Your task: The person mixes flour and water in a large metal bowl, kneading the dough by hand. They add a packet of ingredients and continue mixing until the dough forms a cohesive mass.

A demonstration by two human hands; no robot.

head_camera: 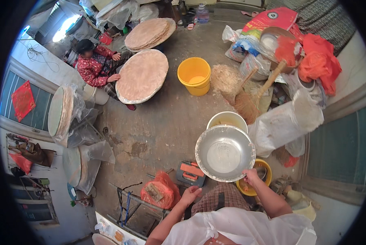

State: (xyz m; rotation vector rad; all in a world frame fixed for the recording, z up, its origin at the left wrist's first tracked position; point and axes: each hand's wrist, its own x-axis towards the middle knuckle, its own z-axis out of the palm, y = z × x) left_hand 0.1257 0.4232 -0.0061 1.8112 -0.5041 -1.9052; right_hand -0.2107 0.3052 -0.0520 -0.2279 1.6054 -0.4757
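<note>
My right hand (pixel 251 177) grips the near right rim of a wide metal basin (pixel 225 147). The basin is tilted towards me, with whitish residue on its floor and rim. Just beyond, a white bucket (pixel 218 118) is partly covered by it. My left hand (pixel 190 196) hangs in front of my plaid trousers, empty and with its fingers apart. It is nearest to a dark toolbox with orange parts (pixel 190 173) on the floor and a red plastic bag (pixel 164 191) with a brownish block on it.
A yellow bucket (pixel 195 76) stands ahead, beside brooms (pixel 247 102) and a heap of shavings (pixel 225 78). A seated person (pixel 94 64) touches a large round tray (pixel 143 76). Another yellow bucket (pixel 268 167) is by my right hand. A metal frame (pixel 137 199) stands left.
</note>
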